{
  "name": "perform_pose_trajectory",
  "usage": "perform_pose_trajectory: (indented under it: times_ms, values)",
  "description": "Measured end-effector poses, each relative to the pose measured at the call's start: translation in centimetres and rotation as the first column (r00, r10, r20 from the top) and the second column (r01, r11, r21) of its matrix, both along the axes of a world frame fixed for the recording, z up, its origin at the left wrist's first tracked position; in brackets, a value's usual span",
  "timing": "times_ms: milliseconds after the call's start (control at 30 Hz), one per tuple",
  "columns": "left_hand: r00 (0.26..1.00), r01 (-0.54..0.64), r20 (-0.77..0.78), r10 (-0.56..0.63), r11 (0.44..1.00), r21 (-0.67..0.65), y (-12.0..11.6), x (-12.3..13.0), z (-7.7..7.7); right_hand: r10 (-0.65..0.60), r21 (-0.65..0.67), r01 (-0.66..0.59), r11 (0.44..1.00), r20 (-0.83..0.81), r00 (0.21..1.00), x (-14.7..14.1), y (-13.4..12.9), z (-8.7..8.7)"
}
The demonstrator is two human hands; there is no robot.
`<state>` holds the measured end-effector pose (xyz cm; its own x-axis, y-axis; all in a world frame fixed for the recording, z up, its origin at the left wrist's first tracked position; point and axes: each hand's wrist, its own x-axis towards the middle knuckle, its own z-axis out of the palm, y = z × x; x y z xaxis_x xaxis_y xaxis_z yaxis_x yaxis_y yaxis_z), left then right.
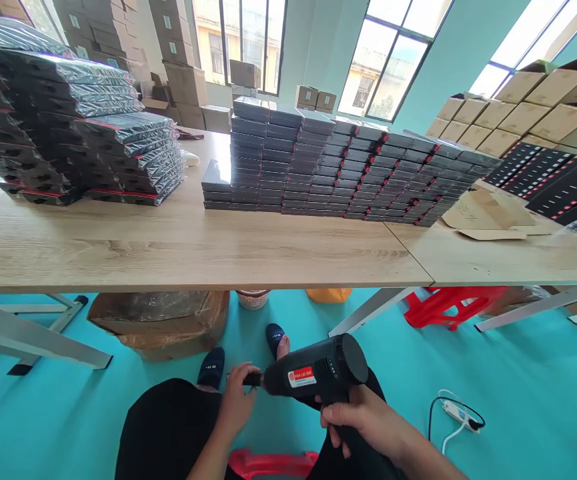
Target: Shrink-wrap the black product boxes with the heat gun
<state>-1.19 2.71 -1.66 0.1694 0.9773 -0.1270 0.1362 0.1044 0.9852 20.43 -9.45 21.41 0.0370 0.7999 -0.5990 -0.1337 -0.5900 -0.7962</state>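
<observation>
My right hand (351, 420) is wrapped round the handle of a black heat gun (321, 367) with a red and white label on its side. The gun lies nearly level above my lap, its narrow nozzle (254, 379) pointing left. At that end my left hand (238, 397) has its fingers closed round the nozzle's dark tip, which they mostly cover. Both hands are below the front edge of the wooden table (193, 257).
Flat dark boxes (318, 167) form a long stack on the table. Film-wrapped black boxes (78, 127) are piled at left, flattened cardboard (493, 210) at right. Below are a large carton (163, 323), table legs, a red stool (451, 307) and a power strip (461, 413) with cords.
</observation>
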Motion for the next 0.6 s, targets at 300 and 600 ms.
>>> perform_pose_trajectory:
  times_ms: [300,600]
  values:
    - [0.973,-0.136,0.164,0.165,0.975,-0.175,0.2,0.1,2.8,-0.422,-0.182,0.389,0.903,-0.214,0.881,4.7,-1.2,-2.3]
    - [0.988,-0.115,0.092,0.125,0.988,-0.102,0.5,0.3,1.8,-0.440,-0.217,0.389,0.895,-0.298,0.847,6.2,-3.2,-3.6]
